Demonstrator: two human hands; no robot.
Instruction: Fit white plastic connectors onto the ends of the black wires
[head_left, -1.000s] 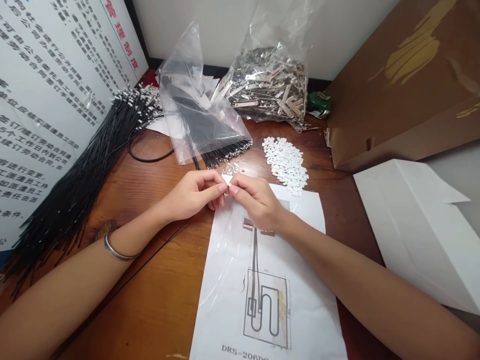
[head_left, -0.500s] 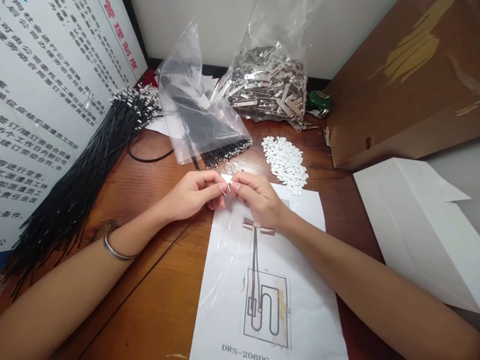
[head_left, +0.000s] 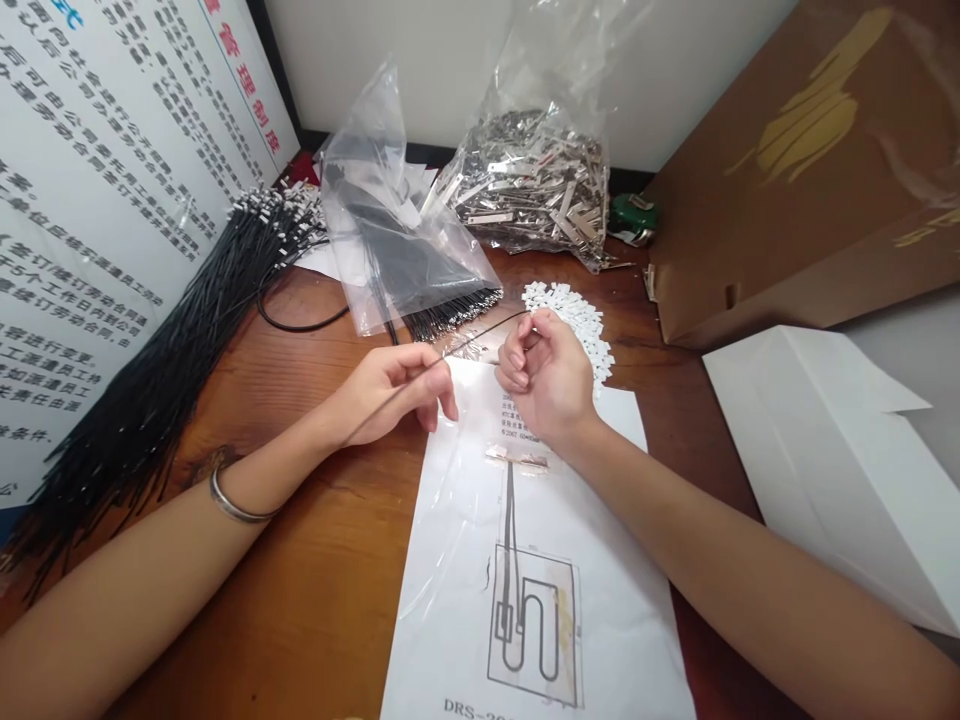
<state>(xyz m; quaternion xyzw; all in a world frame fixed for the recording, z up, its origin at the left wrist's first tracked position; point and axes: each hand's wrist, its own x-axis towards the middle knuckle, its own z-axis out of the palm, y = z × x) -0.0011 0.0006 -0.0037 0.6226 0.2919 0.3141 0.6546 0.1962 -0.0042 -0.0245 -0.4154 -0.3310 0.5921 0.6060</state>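
Note:
A thin black wire stretches slantwise from the wrist side of my left hand up to my right hand. The right hand is closed, pinching the wire's end between thumb and forefinger, next to a pile of small white connector housings. Over the thumb of my left hand passes the wire; that hand's fingers are loosely bent and apart, and I see no grip on it. Beneath both hands lies a white printed drawing sheet. Whether a white piece sits on the wire's end is hidden by the fingertips.
A long bundle of black wires with white ends lies at left. Behind are a clear bag of black wires, a bag of metal strips and a green tape measure. A brown box and white carton stand right.
My hands, which were together at a small white piece, have parted. The right hand has moved up and right with the wire's end, and the wire has lifted off the table across my left hand.

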